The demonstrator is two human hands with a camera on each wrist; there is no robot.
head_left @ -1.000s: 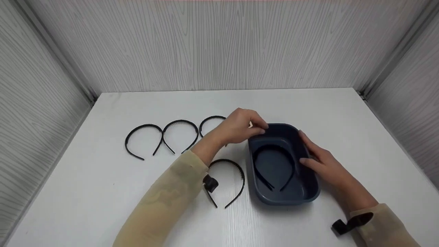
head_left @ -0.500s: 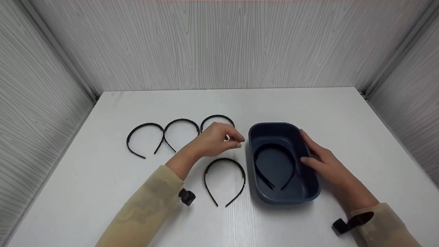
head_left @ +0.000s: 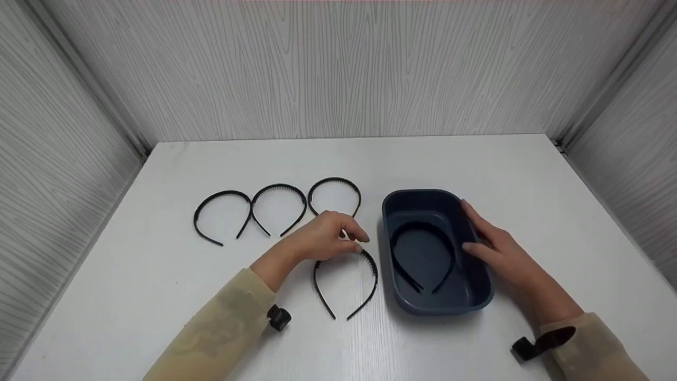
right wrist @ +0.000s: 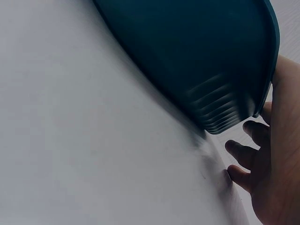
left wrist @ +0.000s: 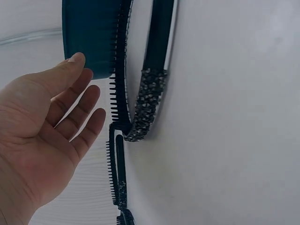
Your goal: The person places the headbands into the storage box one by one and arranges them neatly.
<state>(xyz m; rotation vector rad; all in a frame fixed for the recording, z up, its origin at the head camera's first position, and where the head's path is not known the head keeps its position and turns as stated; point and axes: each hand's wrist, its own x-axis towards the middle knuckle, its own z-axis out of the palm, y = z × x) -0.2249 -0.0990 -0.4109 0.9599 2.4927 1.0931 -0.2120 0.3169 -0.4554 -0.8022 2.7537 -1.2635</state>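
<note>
In the head view my left hand (head_left: 322,235) hovers at the top of a black toothed headband (head_left: 376,278) on the white table, partly covering its arc. The left wrist view shows that hand (left wrist: 51,112) with fingers loosely bent and nothing between them, beside the headbands. My right hand (head_left: 500,254) holds the right side of a dark blue plastic bin (head_left: 444,309), its thumb over the rim; in the right wrist view the other fingers (right wrist: 241,154) are outside the bin wall. Inside the bin lies a dark headband (head_left: 421,225), possibly more than one stacked.
Behind the left hand lie three more black headbands in a row: a left one (head_left: 197,217), a middle one (head_left: 280,186) and a right one (head_left: 334,179). The left two touch. Pale wood-grain panels (head_left: 338,69) enclose the table's back and sides.
My left hand has moved away from the bin's far left rim, leftward and then toward the front headband. The right hand and the bin have stayed in place.
</note>
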